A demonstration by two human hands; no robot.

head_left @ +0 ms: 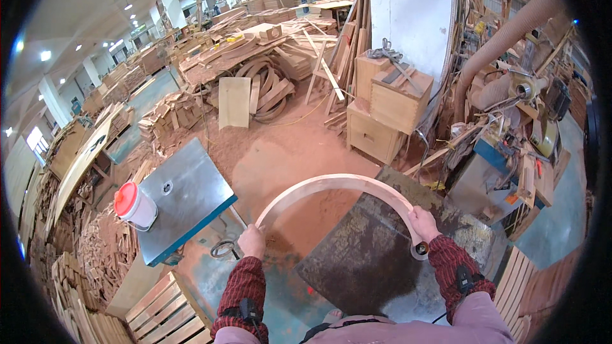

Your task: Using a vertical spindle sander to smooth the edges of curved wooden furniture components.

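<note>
A pale curved wooden strip, bent in a half-ring, is held level in front of me. My left hand closes on its left end, away from the dark metal table. Near the other end, my right hand grips the wood over the worn dark machine table. Close below the right hand, a round metal spindle stands in this table, beside the strip's right end. Whether the wood touches the spindle, I cannot tell. Both forearms wear dark red knitted sleeves with small black devices strapped on.
At left, a steel machine table with a blue edge bears a white bucket with a red lid. Wooden boxes stand ahead. Slatted pallets flank me. Reddish sawdust covers the floor; a cluttered machine stands right.
</note>
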